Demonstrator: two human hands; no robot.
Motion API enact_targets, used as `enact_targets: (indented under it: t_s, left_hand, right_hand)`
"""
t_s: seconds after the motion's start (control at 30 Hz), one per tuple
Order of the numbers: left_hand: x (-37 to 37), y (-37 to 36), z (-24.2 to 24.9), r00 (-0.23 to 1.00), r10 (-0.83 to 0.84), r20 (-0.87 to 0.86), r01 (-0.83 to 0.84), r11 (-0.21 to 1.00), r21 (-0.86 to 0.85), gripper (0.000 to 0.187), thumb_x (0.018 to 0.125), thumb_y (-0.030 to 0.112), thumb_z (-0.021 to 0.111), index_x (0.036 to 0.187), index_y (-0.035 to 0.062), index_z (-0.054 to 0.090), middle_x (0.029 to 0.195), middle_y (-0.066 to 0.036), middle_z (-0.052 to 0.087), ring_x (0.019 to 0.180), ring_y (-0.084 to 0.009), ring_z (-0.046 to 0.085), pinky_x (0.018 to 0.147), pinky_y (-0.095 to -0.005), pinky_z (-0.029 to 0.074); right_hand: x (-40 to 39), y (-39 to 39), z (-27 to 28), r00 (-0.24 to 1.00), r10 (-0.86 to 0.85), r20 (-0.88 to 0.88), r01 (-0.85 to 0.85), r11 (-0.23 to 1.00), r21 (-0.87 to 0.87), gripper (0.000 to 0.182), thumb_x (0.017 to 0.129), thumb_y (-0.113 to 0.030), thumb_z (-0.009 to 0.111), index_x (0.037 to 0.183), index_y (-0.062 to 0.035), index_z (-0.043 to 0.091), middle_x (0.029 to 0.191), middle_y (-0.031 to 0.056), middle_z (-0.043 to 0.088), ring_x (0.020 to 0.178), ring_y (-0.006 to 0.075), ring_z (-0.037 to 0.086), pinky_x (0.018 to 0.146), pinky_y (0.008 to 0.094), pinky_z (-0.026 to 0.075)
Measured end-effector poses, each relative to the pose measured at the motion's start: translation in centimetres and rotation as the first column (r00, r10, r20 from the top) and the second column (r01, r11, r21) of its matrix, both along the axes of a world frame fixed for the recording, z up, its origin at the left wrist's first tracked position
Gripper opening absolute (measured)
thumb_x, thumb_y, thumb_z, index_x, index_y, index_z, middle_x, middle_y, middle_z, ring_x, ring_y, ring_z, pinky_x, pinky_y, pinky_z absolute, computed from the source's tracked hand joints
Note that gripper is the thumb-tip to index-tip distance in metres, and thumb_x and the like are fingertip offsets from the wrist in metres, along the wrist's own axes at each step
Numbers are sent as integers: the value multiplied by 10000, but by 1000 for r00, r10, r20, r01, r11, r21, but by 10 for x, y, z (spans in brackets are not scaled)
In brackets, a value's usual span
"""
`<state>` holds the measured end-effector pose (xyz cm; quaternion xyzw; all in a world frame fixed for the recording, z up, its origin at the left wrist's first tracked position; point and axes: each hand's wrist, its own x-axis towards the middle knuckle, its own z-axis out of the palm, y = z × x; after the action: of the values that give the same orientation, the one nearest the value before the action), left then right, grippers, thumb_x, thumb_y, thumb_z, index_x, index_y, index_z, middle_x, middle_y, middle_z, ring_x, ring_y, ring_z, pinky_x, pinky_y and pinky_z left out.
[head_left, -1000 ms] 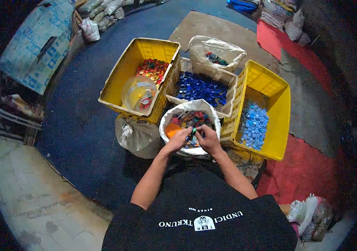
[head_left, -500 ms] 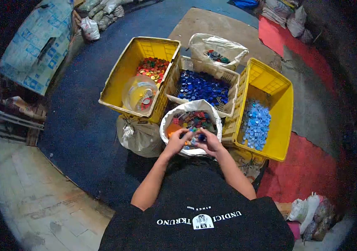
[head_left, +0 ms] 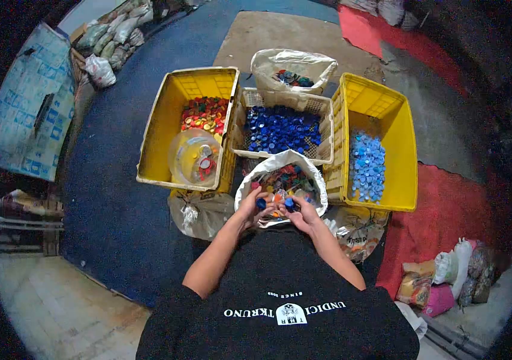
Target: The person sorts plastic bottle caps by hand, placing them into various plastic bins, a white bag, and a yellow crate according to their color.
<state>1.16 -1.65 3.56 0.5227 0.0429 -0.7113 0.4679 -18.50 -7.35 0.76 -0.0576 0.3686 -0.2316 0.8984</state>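
Note:
Over the open white sack (head_left: 322, 186) of mixed coloured caps (head_left: 289, 178), both hands are close together but apart. My left hand (head_left: 249, 210) is curled around a dark blue bottle cap (head_left: 261, 204). In my right hand (head_left: 305, 216), another blue bottle cap (head_left: 290, 204) sits at the thumb and fingers. Some fingertips are hard to make out against the caps below. Just beyond the sack stands a cream crate (head_left: 240, 135) holding many dark blue caps (head_left: 283, 129).
A yellow crate (head_left: 159, 129) at left holds red and yellow caps (head_left: 207, 113) and a clear round container (head_left: 178, 157). The right yellow crate (head_left: 401, 150) has light blue caps (head_left: 368, 165). Another white sack (head_left: 322, 63) stands behind; tied bags (head_left: 191, 216) lie below.
The view has shifted, levelling the crates. My hands have moved slightly apart and turned, so a blue cap now shows in each.

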Motion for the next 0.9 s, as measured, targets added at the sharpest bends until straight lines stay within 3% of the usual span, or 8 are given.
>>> enact_targets:
  t_s: [0.27,0.37,0.43,0.5,0.57,0.67,0.77,0.9]
  left_hand:
    - [75,-102,13,787,-249,-564,-210,751,-626,588,926,551,405,1117,3,499,962,-152,599,866,-245,615,785,-372,542]
    - [76,-123,76,941,336,43,-258,795,-549,698,910,562,434,1294,-21,416,1206,-216,520,1112,-291,522,953,-368,421]
    - [89,-124,60,835,479,272,-286,800,-528,747,905,566,444,1353,-29,389,1287,-237,493,1194,-306,490,1009,-367,381]
    - [105,-100,2,664,310,680,164,827,-538,696,926,418,523,1394,-58,326,1173,-149,571,1058,-247,546,955,-334,401]
    - [94,-45,54,735,-12,678,308,897,-317,713,873,298,634,1393,-66,308,1342,-228,468,1237,-279,458,1030,-365,348]
    - [96,-5,-73,524,-270,808,489,872,-26,858,774,410,707,1371,-72,323,1343,-299,433,1262,-378,434,1032,-425,367]
    - [80,26,-72,211,-330,920,592,792,148,782,780,449,667,1336,-29,394,1180,-300,556,1106,-419,548,934,-452,444]
    - [85,30,-66,305,-391,868,605,784,141,592,826,420,609,1239,10,502,1068,-288,608,1017,-432,582,864,-470,466]
  right_hand:
    - [65,-82,102,933,-307,187,336,930,-149,624,921,-351,539,1375,-14,274,1413,208,297,1255,353,391,1009,480,401]
    - [72,-93,113,943,-318,94,332,907,-261,897,900,-419,562,1481,-78,-31,1536,190,-91,1403,389,123,1078,501,310]
    - [71,-84,102,936,-348,-49,305,874,-379,848,908,-405,557,1487,-99,17,1540,185,-33,1390,385,175,1078,500,314]
    - [65,-59,89,916,-374,-144,296,874,-386,731,924,-356,551,1462,-69,148,1492,150,209,1296,359,355,1035,473,370]
    - [47,-33,40,879,-361,-313,198,871,-449,561,932,-299,543,1389,-49,334,1376,136,408,1206,301,458,933,428,442]
    - [33,13,14,650,-215,-728,-224,862,-454,359,918,-215,563,1231,-43,524,1212,107,565,1092,225,554,830,361,477]
    - [29,49,-13,532,-411,-740,-446,607,-658,223,886,-170,606,1066,-38,620,1012,80,651,942,164,617,776,316,492]
    - [59,56,-6,589,-309,-747,-612,433,-662,225,843,-161,635,1011,-12,638,936,136,672,880,245,657,774,342,511]
